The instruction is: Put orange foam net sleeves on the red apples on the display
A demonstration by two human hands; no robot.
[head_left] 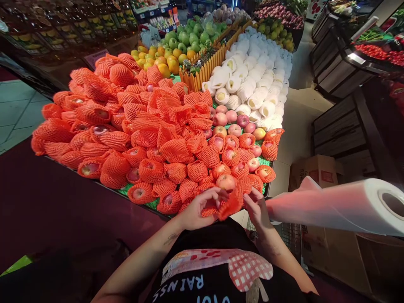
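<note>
Head view: an orange foam net is held between both hands at the near edge of the counter, just below a bare apple. The left hand is closed on the net's lower left end with curled fingers, and the right hand is pinched narrowly on its upper right edge. The net's long axis is thus laid across between the hands, rising slightly toward the right. The net is crumpled, so which end is open cannot be made out, and whether anything is inside it is hidden.

Behind it, netted apples are heaped, with white-wrapped fruit farther back beside a picket divider.

On the apron below, "RAINS" is printed in pale letters. A second line beneath is cut off by the frame and cannot be read.

A roll of plastic bags juts in from the right, its far end cropped. A red mark on the cardboard box is too small to read.
</note>
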